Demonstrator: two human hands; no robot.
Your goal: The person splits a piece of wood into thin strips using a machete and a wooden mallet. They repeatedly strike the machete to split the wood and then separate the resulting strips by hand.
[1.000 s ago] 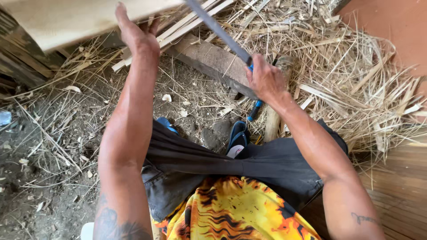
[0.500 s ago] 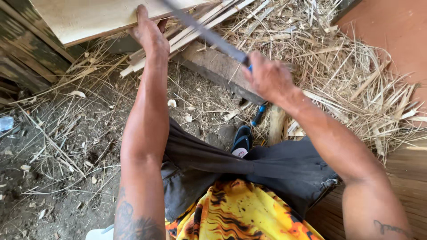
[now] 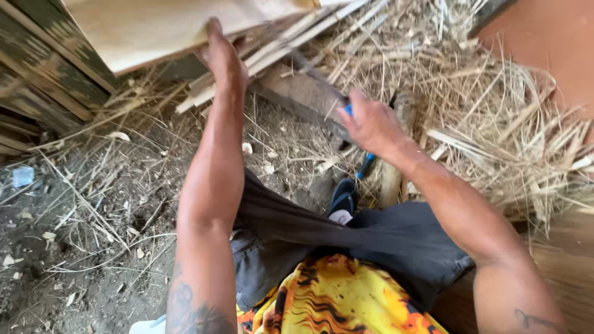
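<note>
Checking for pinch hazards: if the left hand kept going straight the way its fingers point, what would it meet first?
The left hand points up and away, its fingertips already at the edge of the pale wooden board. That board comes first; whether they touch is unclear, since depth is hard to judge.

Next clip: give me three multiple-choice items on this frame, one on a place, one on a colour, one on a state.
1. Where is the left hand?
A. on the pale board
B. on the shoe
C. on the dirt

2. What colour is the bit of knife handle showing at the right hand?
A. red
B. blue
C. green

3. How is the right hand?
A. open and flat
B. empty at the side
C. closed around the handle

Answers:
1 A, the hand lies against the board's lower edge.
2 B, blue shows just above the fingers.
3 C, the fingers wrap the handle, with the blurred blade running up toward the sticks.
</note>
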